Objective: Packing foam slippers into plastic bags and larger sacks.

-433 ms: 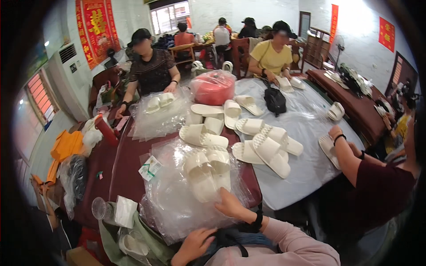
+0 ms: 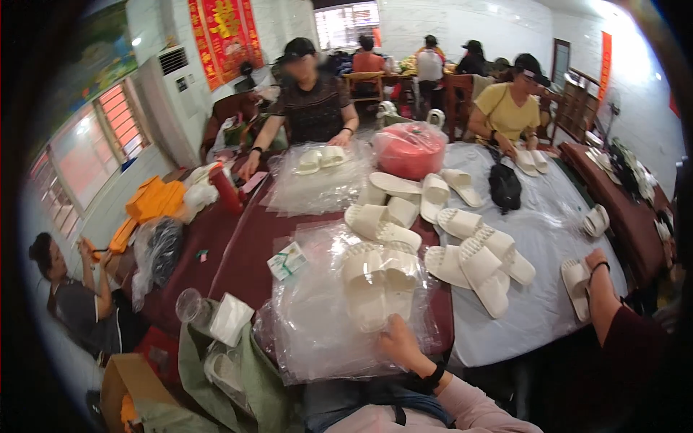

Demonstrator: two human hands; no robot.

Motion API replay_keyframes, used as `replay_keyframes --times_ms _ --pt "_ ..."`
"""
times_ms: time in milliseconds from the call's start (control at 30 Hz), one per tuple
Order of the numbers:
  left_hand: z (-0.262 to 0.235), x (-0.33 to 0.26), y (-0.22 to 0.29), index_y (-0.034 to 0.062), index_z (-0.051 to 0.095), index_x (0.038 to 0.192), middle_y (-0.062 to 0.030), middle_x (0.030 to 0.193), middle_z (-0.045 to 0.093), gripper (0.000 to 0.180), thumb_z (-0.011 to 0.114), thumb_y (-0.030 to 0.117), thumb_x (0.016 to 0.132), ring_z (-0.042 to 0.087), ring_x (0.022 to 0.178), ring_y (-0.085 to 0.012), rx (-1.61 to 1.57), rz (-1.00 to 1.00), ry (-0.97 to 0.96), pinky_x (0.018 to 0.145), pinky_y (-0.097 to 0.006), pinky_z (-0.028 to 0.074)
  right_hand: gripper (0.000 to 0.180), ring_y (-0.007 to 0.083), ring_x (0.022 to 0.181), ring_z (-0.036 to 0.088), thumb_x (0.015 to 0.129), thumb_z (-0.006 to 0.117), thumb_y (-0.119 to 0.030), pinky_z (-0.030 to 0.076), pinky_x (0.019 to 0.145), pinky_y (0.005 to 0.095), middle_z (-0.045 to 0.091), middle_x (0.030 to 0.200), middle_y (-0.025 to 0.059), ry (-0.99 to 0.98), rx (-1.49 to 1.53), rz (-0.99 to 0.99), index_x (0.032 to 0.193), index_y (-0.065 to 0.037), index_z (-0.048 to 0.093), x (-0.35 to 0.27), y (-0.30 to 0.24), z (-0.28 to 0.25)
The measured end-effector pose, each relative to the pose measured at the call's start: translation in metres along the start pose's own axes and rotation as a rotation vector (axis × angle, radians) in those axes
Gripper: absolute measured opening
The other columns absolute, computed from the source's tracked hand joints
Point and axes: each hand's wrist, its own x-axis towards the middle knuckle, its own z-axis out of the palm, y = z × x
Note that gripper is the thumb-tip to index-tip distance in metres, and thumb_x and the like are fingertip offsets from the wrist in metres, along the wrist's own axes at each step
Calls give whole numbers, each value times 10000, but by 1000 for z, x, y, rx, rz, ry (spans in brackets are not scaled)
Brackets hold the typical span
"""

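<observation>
A pair of cream slippers [image 2: 366,296] lies side by side under clear plastic, on a stack of clear plastic bags [image 2: 310,328] at the table's near edge. My right hand [image 2: 404,345] is at the heel end of this pair. Its fingers are bent and closed on the plastic bag there. My left hand is out of view. A white card with green marks [image 2: 287,261] lies at the stack's upper left. Just beyond the bagged pair, a loose cream slipper [image 2: 382,225] rests beside more slippers [image 2: 484,270] piled to the right.
Across the table a person in black [image 2: 314,108] has hands by another bag stack [image 2: 310,191]. A person in yellow [image 2: 505,112] handles slippers. At right, a co-worker's hand [image 2: 598,261] touches a slipper. A red plastic-wrapped bundle [image 2: 410,151], black pouch [image 2: 505,186] and green sack [image 2: 191,353] are nearby.
The view has swung left, so everything sits further right. My left hand, earlier at the table's near edge, has left the picture. My right hand stays at the slippers' heels.
</observation>
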Motion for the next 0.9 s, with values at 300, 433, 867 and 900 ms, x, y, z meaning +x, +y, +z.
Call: replay_keyframes --times_ms 300,433,867,900 --pt "141 71 -26 70 585 1128 -100 971 568 327 446 276 915 540 863 -209 -196 111 51 737 -326 454 378 429 939 520 729 585 -127 429 752 438 536 985 263 -21 135 67 1059 17 472 -3 8 -5" --pt "161 82 -27 57 580 1119 -94 969 579 310 467 246 901 550 862 -212 -236 108 29 739 -326 458 414 420 878 537 700 590 -48 433 767 406 542 965 247 41 74 -78 1079 56 461 -7 5 -5" --pt "102 53 3 16 567 1092 -77 961 613 274 535 147 852 586 858 -220 -152 -22 -434 747 -325 470 258 126 876 506 841 515 0 421 768 259 530 962 44 88 659 -104 1095 37 483 -6 -40 -46" --pt "105 45 6 13 566 1090 -75 960 616 273 541 139 849 589 857 -221 -153 -34 -494 748 -325 471 293 110 874 507 844 519 -10 408 758 242 552 968 40 26 681 -86 1132 28 483 -8 -35 -54"
